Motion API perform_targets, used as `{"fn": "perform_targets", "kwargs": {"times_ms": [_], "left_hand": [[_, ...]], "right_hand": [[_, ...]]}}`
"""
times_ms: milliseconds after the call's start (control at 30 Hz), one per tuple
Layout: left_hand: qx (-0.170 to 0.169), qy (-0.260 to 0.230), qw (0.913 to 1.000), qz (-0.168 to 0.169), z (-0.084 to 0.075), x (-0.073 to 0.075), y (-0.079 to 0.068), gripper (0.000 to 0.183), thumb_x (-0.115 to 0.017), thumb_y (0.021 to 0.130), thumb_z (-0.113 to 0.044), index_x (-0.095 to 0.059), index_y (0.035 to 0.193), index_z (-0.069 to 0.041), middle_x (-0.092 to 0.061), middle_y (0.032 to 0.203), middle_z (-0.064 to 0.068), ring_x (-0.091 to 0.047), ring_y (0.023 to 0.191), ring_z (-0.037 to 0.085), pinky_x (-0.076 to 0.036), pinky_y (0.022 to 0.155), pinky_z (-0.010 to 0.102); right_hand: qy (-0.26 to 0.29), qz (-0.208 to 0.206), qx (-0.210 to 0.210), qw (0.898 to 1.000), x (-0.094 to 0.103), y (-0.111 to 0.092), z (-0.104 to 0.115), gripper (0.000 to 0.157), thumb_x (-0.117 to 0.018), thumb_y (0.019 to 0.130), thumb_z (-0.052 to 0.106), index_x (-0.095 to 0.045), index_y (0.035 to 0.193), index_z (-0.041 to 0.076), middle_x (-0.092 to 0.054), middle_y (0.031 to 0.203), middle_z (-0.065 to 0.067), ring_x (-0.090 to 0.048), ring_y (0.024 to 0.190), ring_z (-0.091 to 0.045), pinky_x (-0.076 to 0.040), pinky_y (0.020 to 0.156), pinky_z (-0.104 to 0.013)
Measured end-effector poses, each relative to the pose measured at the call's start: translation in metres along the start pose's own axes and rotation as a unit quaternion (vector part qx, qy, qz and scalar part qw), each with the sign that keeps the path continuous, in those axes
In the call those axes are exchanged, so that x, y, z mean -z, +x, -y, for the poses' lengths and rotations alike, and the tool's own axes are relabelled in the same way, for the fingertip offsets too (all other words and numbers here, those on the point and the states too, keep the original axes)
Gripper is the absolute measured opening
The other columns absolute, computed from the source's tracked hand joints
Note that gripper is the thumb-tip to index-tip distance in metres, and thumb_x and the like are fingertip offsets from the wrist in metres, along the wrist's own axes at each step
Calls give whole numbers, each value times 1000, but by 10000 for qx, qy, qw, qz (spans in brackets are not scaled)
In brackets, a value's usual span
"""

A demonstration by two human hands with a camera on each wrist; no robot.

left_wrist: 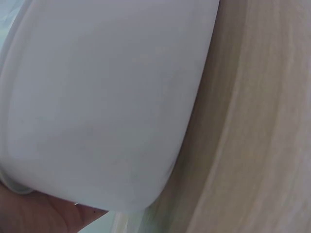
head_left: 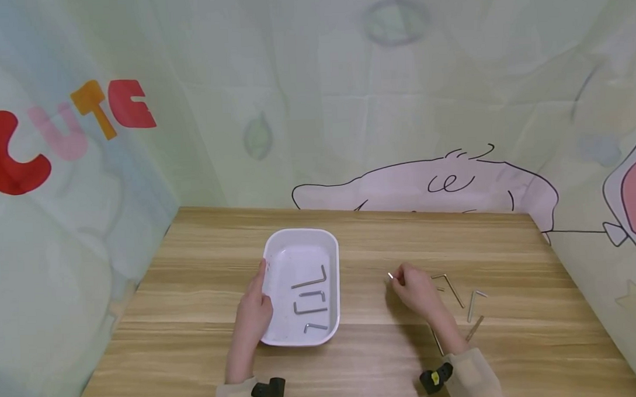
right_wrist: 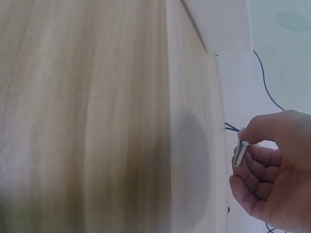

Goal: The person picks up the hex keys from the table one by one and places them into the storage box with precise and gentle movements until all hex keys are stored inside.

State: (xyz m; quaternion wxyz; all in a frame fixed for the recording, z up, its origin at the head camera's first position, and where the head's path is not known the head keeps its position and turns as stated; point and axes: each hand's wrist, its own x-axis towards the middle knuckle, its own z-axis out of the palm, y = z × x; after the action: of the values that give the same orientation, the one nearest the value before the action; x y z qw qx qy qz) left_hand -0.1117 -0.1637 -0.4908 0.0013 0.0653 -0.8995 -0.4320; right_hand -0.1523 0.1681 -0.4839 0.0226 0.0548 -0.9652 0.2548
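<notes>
At its left side, a white plastic tray (head_left: 304,254) is gripped by my left hand (head_left: 255,311), thumb along the rim. The tray's outer wall (left_wrist: 102,107) fills much of the left wrist view, with part of the hand low in the corner. Several L-shaped hex keys (head_left: 310,311) lie one below another inside the tray. To the right of the tray, over the table, my right hand (head_left: 418,289) pinches a small silver hex key (right_wrist: 240,154) between thumb and fingers. Most of that key is hidden by the fingers in the head view.
More hex keys lie on the wooden table (head_left: 367,237) around my right forearm, among them a long one (head_left: 455,291), a silver one (head_left: 471,307) and one partly under the arm (head_left: 436,340). A printed curtain (head_left: 326,122) hangs behind the table and at its sides.
</notes>
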Motion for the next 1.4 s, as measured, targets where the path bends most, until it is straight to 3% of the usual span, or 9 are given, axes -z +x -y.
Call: {"fn": "perform_targets", "kwargs": {"times_ms": [233, 733, 1400], "left_hand": [[-41, 43, 10000, -74, 0, 0, 0, 67, -37, 92, 4, -18, 154, -12, -27, 157, 20, -28, 143, 40, -26, 117, 53], [121, -49, 9999, 98, -1, 1, 0, 66, -35, 94, 2, -14, 155, -15, -24, 159, 18, -24, 146, 37, -23, 119, 50], [33, -44, 10000, 16, 1, 0, 1, 67, -36, 93, 2, -17, 155, -14, -26, 157, 19, -26, 144, 38, -24, 118, 51]], "right_hand": [[183, -38, -153, 9997, 4, 4, 8, 9, -65, 84, 16, -61, 83, 7, -61, 76, -3, -51, 64, -13, -41, 55, -24], [188, -170, -126, 9996, 15, 8, 24, 6, -63, 80, 11, -61, 83, 7, -60, 77, -4, -51, 65, -14, -42, 57, -25], [172, -15, 329, 9993, 29, 18, 51, 7, -63, 82, 13, -60, 83, 7, -58, 74, -3, -49, 62, -13, -40, 52, -21]]}}
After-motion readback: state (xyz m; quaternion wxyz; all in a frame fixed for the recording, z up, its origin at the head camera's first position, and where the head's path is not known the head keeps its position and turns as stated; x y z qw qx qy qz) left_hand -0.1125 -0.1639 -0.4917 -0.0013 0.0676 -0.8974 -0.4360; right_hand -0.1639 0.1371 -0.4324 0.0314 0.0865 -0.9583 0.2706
